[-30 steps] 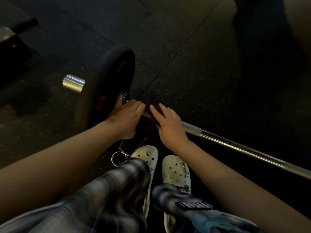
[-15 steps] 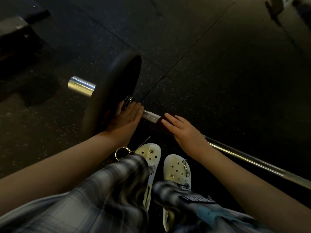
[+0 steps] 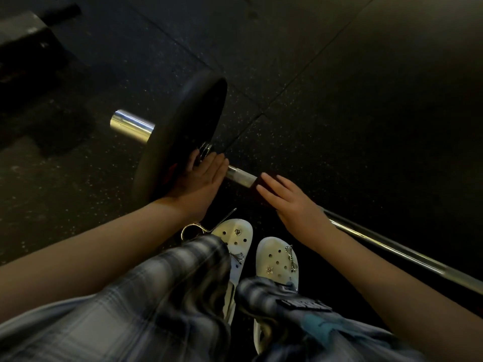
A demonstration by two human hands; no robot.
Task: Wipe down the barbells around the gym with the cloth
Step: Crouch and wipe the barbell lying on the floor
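A barbell lies on the dark rubber floor, its steel bar [image 3: 392, 250] running from the lower right up to a black weight plate [image 3: 183, 121]; the chrome sleeve end [image 3: 130, 125] pokes out beyond the plate. My left hand [image 3: 201, 181] rests flat against the plate's inner face, fingers straight, beside a spring collar [image 3: 205, 150] on the bar. A little to the right, my right hand [image 3: 292, 205] lies over a dark cloth [image 3: 261, 182] on the bar, fingers nearly straight and pressing it down. Its thumb is hidden.
A loose spring collar clip [image 3: 198, 227] lies on the floor by my white clogs [image 3: 277, 259], which stand just short of the bar. A dark block of equipment [image 3: 23, 35] sits at the far left. Speckled rubber floor tiles surround the barbell.
My right hand has slid with the cloth to the right along the bar, away from the plate, uncovering a short stretch of steel. My left hand stays against the plate.
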